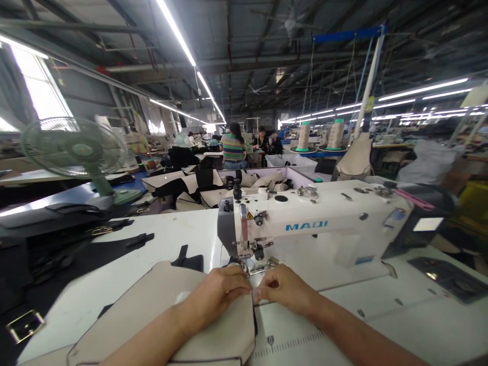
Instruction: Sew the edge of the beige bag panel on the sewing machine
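A large beige panel with dark edging (152, 310) lies on the white sewing table, its right edge running up to the needle area. My left hand (217, 292) rests over this panel, fingers bent together and closed at its right edge, just below the presser foot (247, 267). Close by on the right, my right hand (285, 290) pinches the same edge between thumb and fingers; the fingertips partly cover what is gripped. Above both hands stands the head of a white sewing machine (320, 213). A black strap piece (188, 259) lies behind the panel.
Black pieces with a gold buckle (26, 325) lie at the left. A green fan (84, 152) stands behind them. Beyond the machine, a bin holds beige and black pieces (206, 190). Thread cones (304, 137) stand at the back right. Several people work farther off.
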The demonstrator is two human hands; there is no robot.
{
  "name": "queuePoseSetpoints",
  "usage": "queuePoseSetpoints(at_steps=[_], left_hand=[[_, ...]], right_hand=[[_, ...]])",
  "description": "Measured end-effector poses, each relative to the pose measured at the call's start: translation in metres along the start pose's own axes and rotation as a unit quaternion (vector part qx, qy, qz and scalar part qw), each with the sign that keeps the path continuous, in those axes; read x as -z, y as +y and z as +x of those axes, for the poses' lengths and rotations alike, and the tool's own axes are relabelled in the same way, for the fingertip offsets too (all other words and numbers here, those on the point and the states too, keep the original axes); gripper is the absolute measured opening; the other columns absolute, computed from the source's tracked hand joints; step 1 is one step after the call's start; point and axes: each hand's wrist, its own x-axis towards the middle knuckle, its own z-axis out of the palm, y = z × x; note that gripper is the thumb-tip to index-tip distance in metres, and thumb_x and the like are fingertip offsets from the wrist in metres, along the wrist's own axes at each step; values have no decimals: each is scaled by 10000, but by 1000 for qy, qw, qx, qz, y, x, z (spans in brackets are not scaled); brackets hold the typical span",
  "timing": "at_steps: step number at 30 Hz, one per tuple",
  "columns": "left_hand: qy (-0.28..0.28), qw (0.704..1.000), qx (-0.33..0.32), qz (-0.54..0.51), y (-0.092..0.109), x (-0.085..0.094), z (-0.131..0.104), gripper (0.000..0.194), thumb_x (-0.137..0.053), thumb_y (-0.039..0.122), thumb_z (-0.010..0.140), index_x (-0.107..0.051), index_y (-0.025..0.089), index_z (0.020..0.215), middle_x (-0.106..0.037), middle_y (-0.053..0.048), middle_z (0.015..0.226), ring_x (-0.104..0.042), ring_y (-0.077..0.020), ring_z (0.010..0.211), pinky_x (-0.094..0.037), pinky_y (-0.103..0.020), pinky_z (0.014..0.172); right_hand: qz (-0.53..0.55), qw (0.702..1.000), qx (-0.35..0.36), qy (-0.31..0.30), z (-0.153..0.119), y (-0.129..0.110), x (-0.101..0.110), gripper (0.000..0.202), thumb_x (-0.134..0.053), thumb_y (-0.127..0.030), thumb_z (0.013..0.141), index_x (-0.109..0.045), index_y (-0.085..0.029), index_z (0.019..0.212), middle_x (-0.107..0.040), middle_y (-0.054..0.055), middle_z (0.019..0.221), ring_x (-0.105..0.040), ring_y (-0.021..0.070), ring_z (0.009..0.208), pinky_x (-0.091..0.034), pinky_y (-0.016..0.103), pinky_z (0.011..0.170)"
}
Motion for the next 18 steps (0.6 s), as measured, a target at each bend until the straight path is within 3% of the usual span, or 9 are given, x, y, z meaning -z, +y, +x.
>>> queuePoseSetpoints(at_steps=[5,11,14,18], left_hand=[[43,993,111,26,-8,-1,6,187,-625,59,860,-733,208,828,-623,31,806,-575,-111,719,-402,-144,652],[114,962,228,100,-28,0,15,242,-589,-8,792,-738,182,770,-643,44,715,-590,-128,660,-384,-163,596],[115,951,252,136,-30,-1,20,270,-593,-10,772,-747,210,802,-667,42,789,-619,-148,750,-404,-172,659],[89,941,273,182,-29,-3,23,245,-600,-9,763,-735,193,734,-656,14,727,-620,-171,739,-385,-192,640]], right_hand=[[-47,999,-17,-18,6,-2,6,190,-678,-330,788,-747,-173,707,-525,-33,523,-410,99,497,-240,201,466],[-215,970,1,115,36,1,13,187,-665,-176,799,-651,-149,614,-596,12,615,-530,159,617,-236,247,547],[-243,960,-2,139,50,8,11,203,-658,-123,801,-624,-148,603,-613,24,610,-573,179,622,-247,245,538],[-244,956,2,160,54,17,2,229,-647,-106,823,-609,-147,601,-609,24,599,-588,186,629,-263,238,533]])
